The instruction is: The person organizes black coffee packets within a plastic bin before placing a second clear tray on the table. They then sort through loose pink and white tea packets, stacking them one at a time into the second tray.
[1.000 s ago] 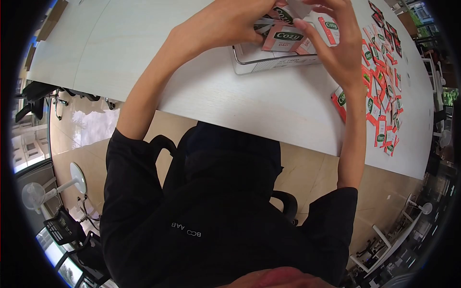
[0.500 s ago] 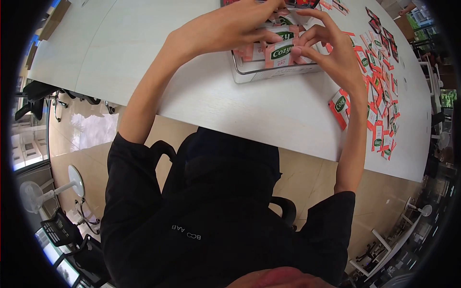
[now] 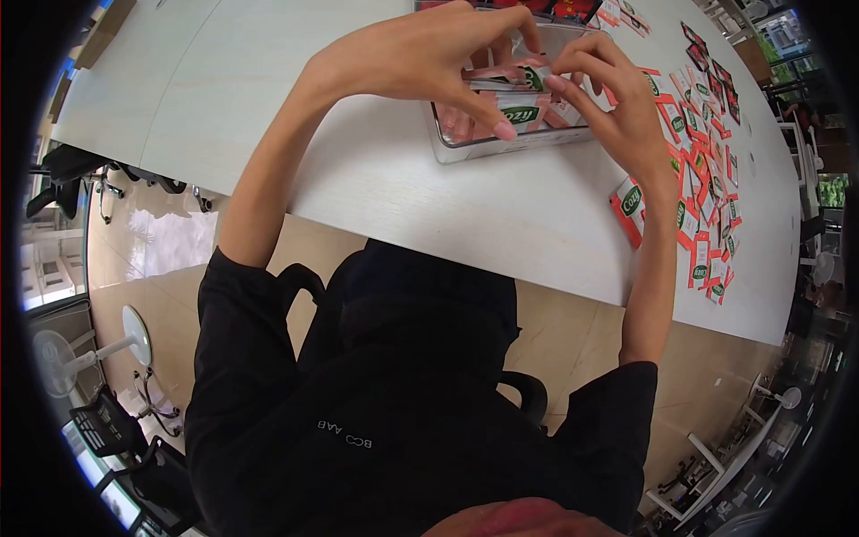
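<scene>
A clear plastic box [image 3: 456, 154] near the table's front edge holds several white-and-coral Cozy sachets [image 3: 519, 112]. My left hand [image 3: 416, 58] arches over its left side, open: the thumb stretches across the near sachets toward the front rim, while the other fingers reach down inside. At the right side of the box, my right hand [image 3: 617, 98] pinches the end of a tilted Cozy sachet [image 3: 534, 79] between thumb and fingertips. My left fingers partly hide this sachet and the back of the box.
Loose Cozy sachets [image 3: 701, 183] lie scattered over the right of the white table [image 3: 429, 201]. One sachet [image 3: 629, 204] lies beside my right forearm. Dark red-and-black packets [image 3: 716, 76] sit farther back, and more dark packets [image 3: 573, 9] stand behind the box.
My left thumb has moved off the front sachet and spread toward the near rim. The upright front sachet now sits lower in the box, and my right fingers have shifted up slightly.
</scene>
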`<state>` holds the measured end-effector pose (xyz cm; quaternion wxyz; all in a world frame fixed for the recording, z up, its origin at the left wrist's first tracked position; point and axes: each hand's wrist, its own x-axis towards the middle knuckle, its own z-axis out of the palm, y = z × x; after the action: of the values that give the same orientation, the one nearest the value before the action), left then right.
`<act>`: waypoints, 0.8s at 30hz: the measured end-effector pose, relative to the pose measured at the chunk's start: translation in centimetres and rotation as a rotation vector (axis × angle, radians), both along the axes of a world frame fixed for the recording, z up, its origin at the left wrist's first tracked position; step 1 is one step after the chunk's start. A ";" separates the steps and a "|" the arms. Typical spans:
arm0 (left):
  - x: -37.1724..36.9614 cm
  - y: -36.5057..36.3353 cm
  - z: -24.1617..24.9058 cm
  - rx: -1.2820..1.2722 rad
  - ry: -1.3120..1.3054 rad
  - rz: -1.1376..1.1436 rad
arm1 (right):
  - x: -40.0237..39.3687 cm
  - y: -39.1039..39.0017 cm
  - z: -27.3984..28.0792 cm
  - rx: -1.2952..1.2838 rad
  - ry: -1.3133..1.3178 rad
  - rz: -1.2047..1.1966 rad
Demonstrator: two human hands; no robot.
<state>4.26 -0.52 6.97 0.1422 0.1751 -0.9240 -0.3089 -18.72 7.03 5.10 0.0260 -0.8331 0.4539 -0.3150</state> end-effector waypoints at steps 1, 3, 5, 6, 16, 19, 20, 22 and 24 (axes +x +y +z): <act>0.1 -0.1 -0.2 0.000 0.000 0.001 | 0.2 0.0 -0.1 -0.015 -0.022 0.032; 0.3 -0.4 -0.5 -0.036 0.091 -0.038 | 0.7 0.3 -0.3 0.059 -0.085 0.018; 0.6 -0.4 -0.2 -0.125 0.116 -0.022 | 1.2 0.4 -0.3 0.129 -0.148 0.011; 0.8 -0.4 0.0 -0.213 0.140 -0.010 | 1.5 0.3 -0.4 0.104 -0.164 0.005; 2.1 -1.0 2.8 0.187 0.414 0.192 | 3.2 0.1 1.1 0.003 0.040 0.044; 3.3 -1.0 2.2 -0.224 0.405 0.008 | 2.7 0.8 1.2 0.139 -0.052 0.037; 3.3 -0.7 1.4 -0.299 0.339 0.048 | 2.5 0.9 1.2 0.137 -0.052 0.034; 3.4 -0.2 0.7 -0.349 0.302 0.042 | 2.3 1.1 1.2 0.205 -0.140 0.064; 2.6 0.9 1.4 -0.397 0.245 0.031 | 2.2 1.4 1.0 0.190 -0.133 0.025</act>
<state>6.91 0.38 8.36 0.2894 0.1190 -0.9397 -0.1380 -16.57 8.40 6.08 0.1389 -0.8097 0.4688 -0.3246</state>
